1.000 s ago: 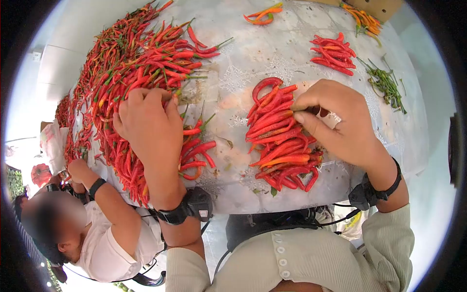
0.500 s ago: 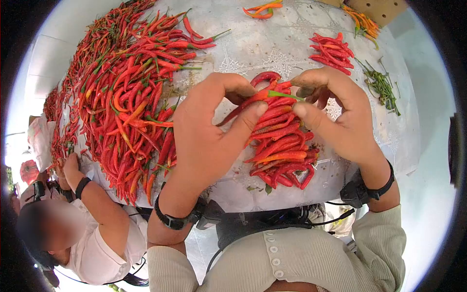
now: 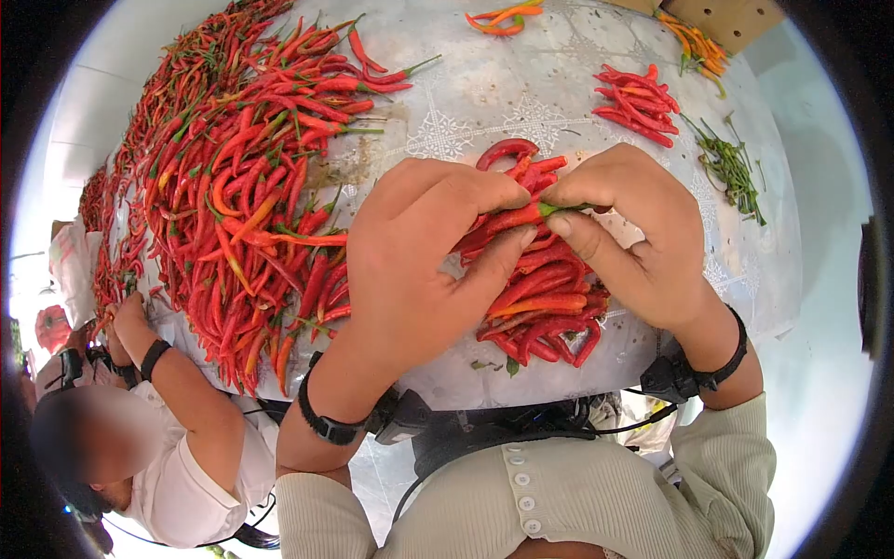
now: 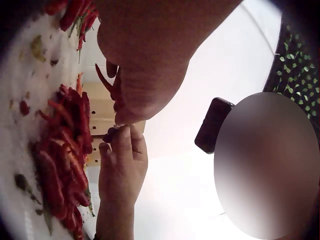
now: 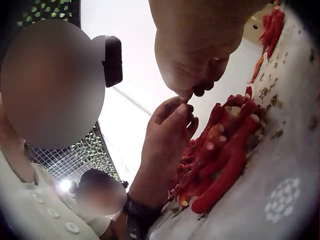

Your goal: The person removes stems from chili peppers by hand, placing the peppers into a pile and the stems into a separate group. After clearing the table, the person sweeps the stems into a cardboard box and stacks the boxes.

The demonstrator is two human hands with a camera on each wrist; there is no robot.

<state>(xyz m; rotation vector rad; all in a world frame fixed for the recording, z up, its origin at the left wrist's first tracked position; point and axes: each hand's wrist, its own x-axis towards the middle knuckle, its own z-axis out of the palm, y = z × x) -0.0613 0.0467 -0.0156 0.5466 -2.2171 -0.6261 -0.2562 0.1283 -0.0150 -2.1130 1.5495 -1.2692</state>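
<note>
A red chili pepper (image 3: 507, 220) lies across between my two hands, over a stack of red chilies. My left hand (image 3: 414, 256) pinches its body near the top with thumb and forefinger. My right hand (image 3: 647, 233) pinches its green stem (image 3: 562, 207) between thumb and fingertips. Beneath them is the stack of chilies (image 3: 545, 303), with bare, stemless ends (image 5: 220, 129) showing in the right wrist view. In the left wrist view the fingertips of both hands meet just above this stack, and the left hand (image 4: 147, 85) hides most of the held chili.
A big heap of stemmed chilies (image 3: 233, 205) spreads over the left of the table. At the right lie a small red bunch (image 3: 638, 104) and loose green stems (image 3: 736, 172). Orange chilies (image 3: 694, 51) lie by a cardboard box (image 3: 736, 20). Another person (image 3: 200, 438) sits at the left.
My left hand has come from the big heap to the right, bringing a chili over the stack. My right hand has closed its fingertips on that chili's green stem.
</note>
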